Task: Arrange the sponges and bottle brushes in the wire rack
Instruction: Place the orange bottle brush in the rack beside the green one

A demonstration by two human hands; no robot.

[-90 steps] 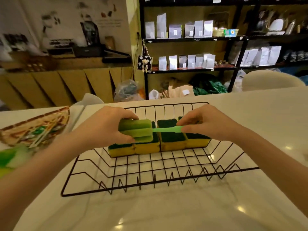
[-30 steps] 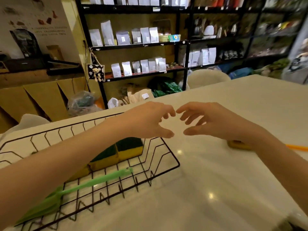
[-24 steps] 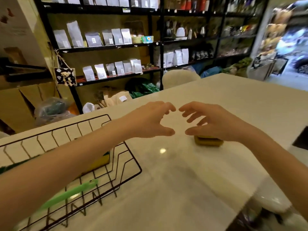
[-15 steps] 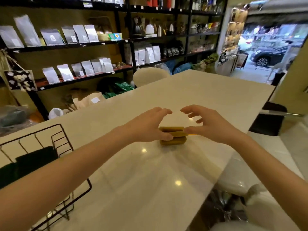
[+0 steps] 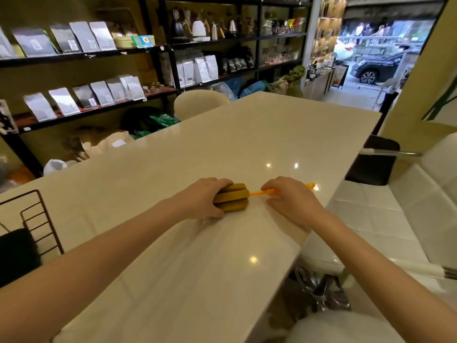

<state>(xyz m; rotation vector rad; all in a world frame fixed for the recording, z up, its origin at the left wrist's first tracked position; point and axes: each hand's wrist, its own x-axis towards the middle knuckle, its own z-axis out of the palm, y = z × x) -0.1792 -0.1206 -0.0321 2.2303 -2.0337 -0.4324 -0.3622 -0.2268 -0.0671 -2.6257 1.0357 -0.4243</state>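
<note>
Fingers (image 5: 223,184) of the left hand (image 5: 206,198) curl over the ribbed sponge head of an orange bottle brush (image 5: 232,200), thumb tucked low on the near side, so that hand is closed around the head. Over on the other side, the right hand (image 5: 290,199) comes down on the thin orange handle (image 5: 257,193); its fingertips cover the rod, thumb resting on the counter (image 5: 222,149) just beside it, but whether it is truly pinching the handle or only pressing on it I cannot tell. The handle's far tip pokes out past the knuckles, pointing right.

That brush lies flat on the pale, glossy counter, head to the left and handle to the right, close to the counter's right edge, with ceiling lights glinting off the surface around it. Both bare forearms reach in from the bottom of the view.

Way off at the left edge sits the black wire rack (image 5: 37,219), only its end in view, with a dark green sponge (image 5: 14,253) inside it, well apart from the brush.

Beyond the counter, black shelves (image 5: 81,55) carry rows of silver and white pouches, with kettles higher up. A cream chair back (image 5: 197,103) stands at the counter's far side, white padded seats (image 5: 385,219) line the right, and a car is parked outside the open doorway.
</note>
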